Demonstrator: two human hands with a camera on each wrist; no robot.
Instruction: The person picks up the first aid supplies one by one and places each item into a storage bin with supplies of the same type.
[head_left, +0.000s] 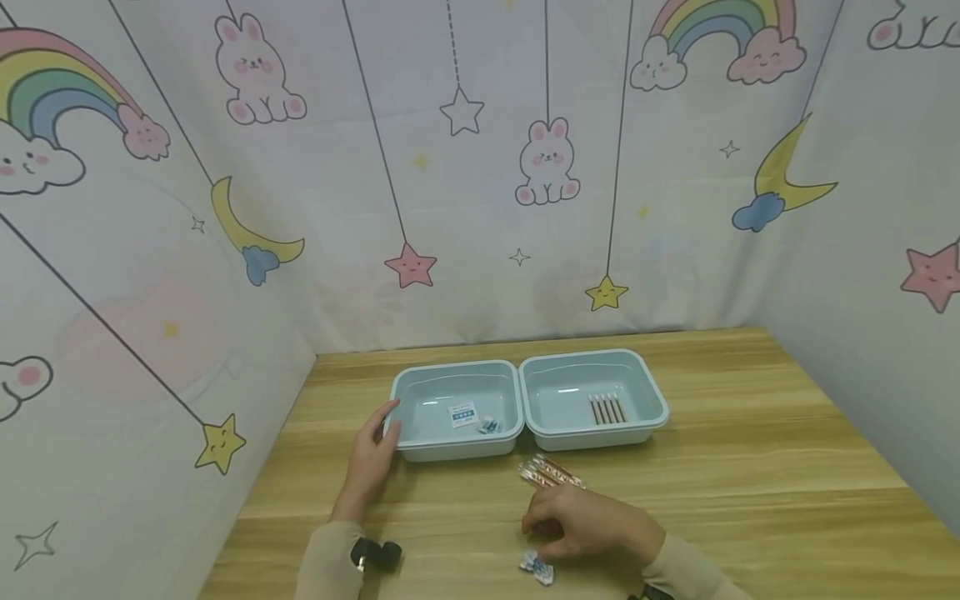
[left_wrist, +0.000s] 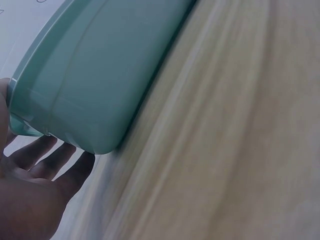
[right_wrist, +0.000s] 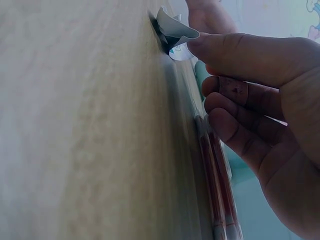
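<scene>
My left hand (head_left: 372,454) grips the left end of the left light-blue plastic basin (head_left: 459,451), with the thumb over its rim and the fingers against the outer wall (left_wrist: 100,75). Over the table's front part, my right hand (head_left: 588,521) hovers with fingers loosely bent and apart. Its thumb is at a crumpled blue-and-white wrapper (head_left: 537,567), seemingly touching its edge (right_wrist: 175,27) in the right wrist view. Just beyond that hand lie several slim brown sticks (head_left: 551,472) in clear packaging, like iodine swabs.
Inside the left basin are a flat white-and-blue packet (head_left: 462,415) and small crumpled wrappers (head_left: 491,426). Several white-tipped brown sticks (head_left: 607,409) lie in the right basin (head_left: 600,439), which stands against the left one. Patterned cloth walls (head_left: 480,308) border the wooden table (head_left: 750,467).
</scene>
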